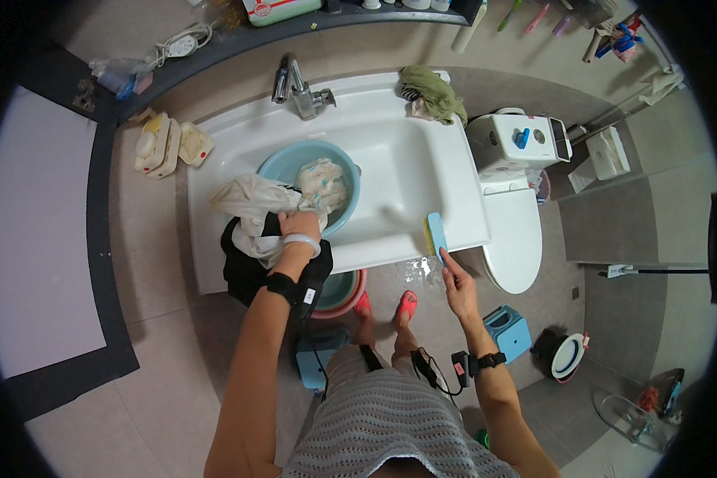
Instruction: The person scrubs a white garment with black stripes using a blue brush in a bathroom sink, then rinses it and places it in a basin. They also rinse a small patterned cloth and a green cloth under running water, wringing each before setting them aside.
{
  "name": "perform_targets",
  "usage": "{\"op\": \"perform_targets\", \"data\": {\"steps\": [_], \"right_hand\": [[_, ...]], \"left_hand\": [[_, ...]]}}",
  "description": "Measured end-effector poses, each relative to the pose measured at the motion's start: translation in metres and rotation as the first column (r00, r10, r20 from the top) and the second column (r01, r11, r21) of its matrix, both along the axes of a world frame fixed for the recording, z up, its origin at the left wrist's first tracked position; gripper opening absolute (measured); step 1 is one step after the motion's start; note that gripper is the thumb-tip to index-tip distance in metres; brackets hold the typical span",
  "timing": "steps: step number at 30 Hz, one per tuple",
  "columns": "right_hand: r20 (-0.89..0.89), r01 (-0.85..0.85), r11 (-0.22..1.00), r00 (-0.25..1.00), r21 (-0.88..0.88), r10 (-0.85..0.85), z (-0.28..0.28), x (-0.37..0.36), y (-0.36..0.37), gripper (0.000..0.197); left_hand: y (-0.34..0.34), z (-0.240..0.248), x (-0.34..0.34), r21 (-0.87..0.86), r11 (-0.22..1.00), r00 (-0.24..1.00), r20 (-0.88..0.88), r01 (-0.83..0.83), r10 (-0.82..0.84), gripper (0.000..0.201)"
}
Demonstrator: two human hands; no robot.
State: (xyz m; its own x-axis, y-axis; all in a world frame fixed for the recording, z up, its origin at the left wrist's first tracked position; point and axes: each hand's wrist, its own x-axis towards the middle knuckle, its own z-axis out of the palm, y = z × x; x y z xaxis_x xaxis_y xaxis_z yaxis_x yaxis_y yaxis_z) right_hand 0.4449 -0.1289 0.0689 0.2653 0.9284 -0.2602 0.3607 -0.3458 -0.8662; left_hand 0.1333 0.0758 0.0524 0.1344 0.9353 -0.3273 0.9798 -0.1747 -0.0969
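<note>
My left hand (299, 226) is closed on a black and white garment (255, 209) draped over the front left edge of the white sink (406, 155). Part of that cloth hangs down in front, and part reaches into a light blue basin (287, 151) standing in the sink. Inside the basin lies a wet, whitish cloth (321, 179) with bluish-green spots. In my right hand (458, 288) is a scrubbing brush (436, 235) with a light blue back and yellow bristles, held by its lower end at the sink's front right edge.
A chrome faucet (299, 88) rises behind the basin. A green cloth (432, 92) sits on the sink's back right corner. Soap boxes (163, 146) stand at the left. To the right is a white toilet (514, 239); a blue stool (508, 332) and a reddish tub (350, 303) are on the floor.
</note>
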Motion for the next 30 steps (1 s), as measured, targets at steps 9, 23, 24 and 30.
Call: {"op": "perform_targets", "data": {"steps": [9, 23, 24, 30], "right_hand": [[-0.003, -0.038, 0.999, 0.999, -0.035, 0.038, 0.002, -0.005, -0.003, 0.041], [-0.041, -0.073, 0.994, 0.996, 0.081, 0.076, -0.015, -0.045, 0.024, 0.047], [-0.049, -0.031, 0.999, 0.998, 0.040, 0.032, -0.018, -0.050, 0.028, 0.047], [0.056, -0.173, 0.985, 0.983, -0.023, 0.174, -0.032, -0.087, 0.082, 0.047]], "left_hand": [[0.000, 0.116, -0.050, 0.206, 0.931, 0.413, 0.908, -0.303, -0.067, 0.020], [-0.060, 0.119, -0.134, 0.153, 0.914, 0.433, 0.901, -0.377, 0.028, 0.014], [-0.064, 0.105, -0.144, 0.131, 0.917, 0.464, 0.884, -0.377, 0.065, 0.014], [-0.086, 0.042, -0.206, 0.083, 0.892, 0.679, 0.680, -0.445, 0.276, 0.021]]}}
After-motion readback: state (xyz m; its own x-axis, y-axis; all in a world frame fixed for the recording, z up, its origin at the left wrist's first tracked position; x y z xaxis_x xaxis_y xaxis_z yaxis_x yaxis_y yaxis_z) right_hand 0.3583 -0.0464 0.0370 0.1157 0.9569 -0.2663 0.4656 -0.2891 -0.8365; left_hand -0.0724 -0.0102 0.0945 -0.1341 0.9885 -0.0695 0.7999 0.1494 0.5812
